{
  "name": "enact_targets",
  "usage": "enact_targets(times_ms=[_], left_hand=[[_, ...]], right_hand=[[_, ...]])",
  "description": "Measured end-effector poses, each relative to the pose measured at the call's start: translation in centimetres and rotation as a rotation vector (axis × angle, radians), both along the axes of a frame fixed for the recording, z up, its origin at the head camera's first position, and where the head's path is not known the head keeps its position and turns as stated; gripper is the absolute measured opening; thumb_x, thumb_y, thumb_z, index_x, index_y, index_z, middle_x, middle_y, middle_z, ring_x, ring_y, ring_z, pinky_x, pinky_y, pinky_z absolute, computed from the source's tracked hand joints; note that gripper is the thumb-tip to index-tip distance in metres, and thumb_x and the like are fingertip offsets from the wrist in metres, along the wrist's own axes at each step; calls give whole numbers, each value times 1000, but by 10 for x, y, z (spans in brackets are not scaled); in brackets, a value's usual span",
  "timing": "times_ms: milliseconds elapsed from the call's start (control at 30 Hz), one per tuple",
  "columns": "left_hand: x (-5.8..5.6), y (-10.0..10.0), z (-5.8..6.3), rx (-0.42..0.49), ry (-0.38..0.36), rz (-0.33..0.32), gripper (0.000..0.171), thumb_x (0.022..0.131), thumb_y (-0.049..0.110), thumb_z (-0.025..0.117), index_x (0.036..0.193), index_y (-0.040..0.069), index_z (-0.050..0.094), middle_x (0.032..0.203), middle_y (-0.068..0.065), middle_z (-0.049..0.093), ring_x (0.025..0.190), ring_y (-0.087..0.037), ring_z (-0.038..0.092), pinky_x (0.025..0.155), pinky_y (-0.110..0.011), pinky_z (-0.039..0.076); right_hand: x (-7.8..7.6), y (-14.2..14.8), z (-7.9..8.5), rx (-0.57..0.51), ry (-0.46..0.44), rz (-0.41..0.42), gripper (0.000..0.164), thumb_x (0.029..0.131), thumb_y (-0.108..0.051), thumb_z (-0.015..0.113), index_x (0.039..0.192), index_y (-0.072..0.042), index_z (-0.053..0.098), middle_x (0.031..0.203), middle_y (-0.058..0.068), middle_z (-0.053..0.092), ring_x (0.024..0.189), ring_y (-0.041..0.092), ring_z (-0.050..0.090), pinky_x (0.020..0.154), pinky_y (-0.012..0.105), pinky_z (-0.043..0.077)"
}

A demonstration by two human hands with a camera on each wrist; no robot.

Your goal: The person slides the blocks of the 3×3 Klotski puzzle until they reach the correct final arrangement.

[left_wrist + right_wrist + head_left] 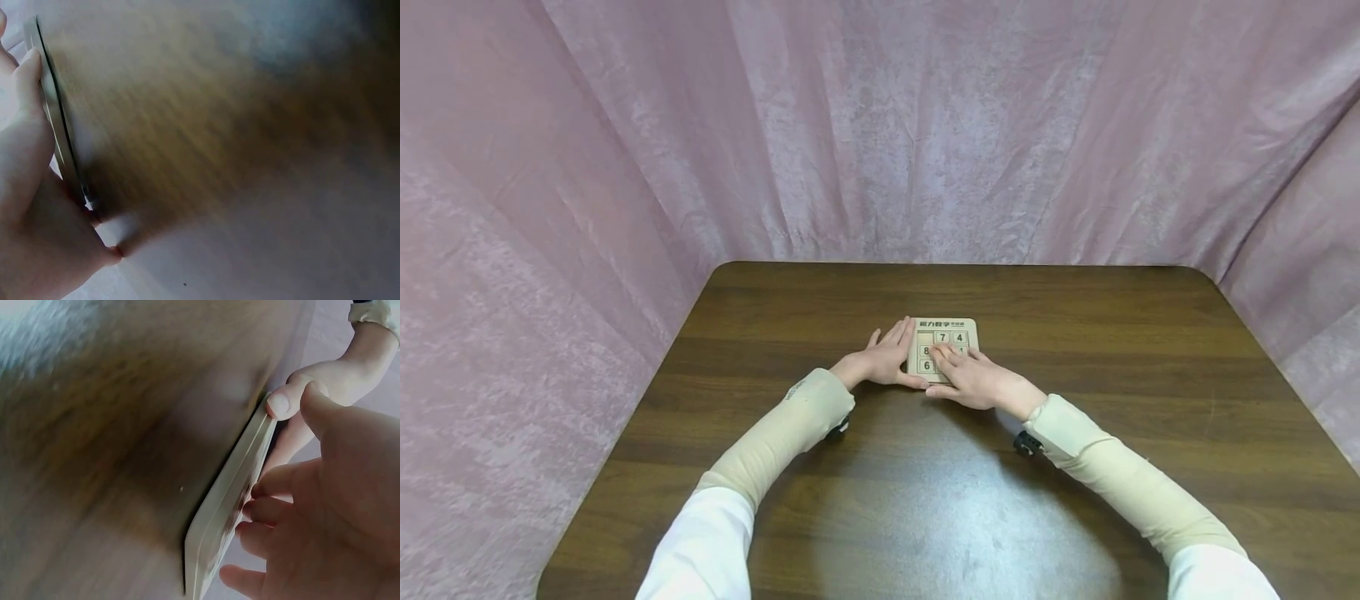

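Observation:
A light wooden number sliding puzzle (973,327) lies flat on the table, with dark lettering along its far edge. Tiles 7 and 4 show in the far row beside a vacant square (925,338) at the far left; 8, 1 and 6 also show. My left hand (883,358) lies with straight fingers along the puzzle's left edge, its thumb at the near edge. Over the middle and near tiles, my right hand (976,383) rests relaxed fingertips on the face and hides some tiles. The right wrist view shows the puzzle's side edge (219,515) and the left thumb (279,405) touching its corner.
The brown wood-grain table (1097,350) has rounded far corners and a glare patch near the front. Pink velvet curtains (910,133) hang behind it and at both sides. A small dark device (1027,443) sits under the right wrist.

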State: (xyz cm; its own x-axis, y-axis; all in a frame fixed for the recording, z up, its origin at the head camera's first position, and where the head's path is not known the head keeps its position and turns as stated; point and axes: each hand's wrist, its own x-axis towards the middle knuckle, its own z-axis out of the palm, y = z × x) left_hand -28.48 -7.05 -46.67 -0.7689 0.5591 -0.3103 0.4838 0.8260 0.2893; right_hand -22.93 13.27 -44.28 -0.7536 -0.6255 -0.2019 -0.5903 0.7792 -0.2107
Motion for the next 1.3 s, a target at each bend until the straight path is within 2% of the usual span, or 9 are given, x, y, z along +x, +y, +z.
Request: enact_targets(times_ms=[267,567,833,1300], left_hand=[[0,0,0,7,4,1,119,84,66,59,153,2,-13,162,-16,-12,152,-27,-5,119,-58,6],[0,0,-2,-6,12,3,118,84,66,59,153,2,-13,162,-16,-12,152,-26,-5,119,-58,7],[-1,0,-2,-4,3,8,119,84,67,59,153,3,-13,162,-15,-13,152,-26,-5,119,-57,6],[0,0,0,-13,6,3,119,84,66,59,153,1,-13,162,-16,-12,152,-27,-5,119,-58,7]], right_hand=[[-8,3,-2,13,-17,-64,81,99,-53,41,152,4,20,158,25,21,148,39,17,114,63,19],[-12,3,0,20,-23,-66,79,100,-51,41,151,5,21,157,26,21,147,40,18,113,63,20],[-15,4,-2,43,-17,-114,84,98,-56,40,152,5,18,159,23,18,148,37,16,114,62,19],[-16,-2,-4,36,-23,-101,84,99,-55,40,152,5,17,159,23,17,148,38,15,115,61,18]])
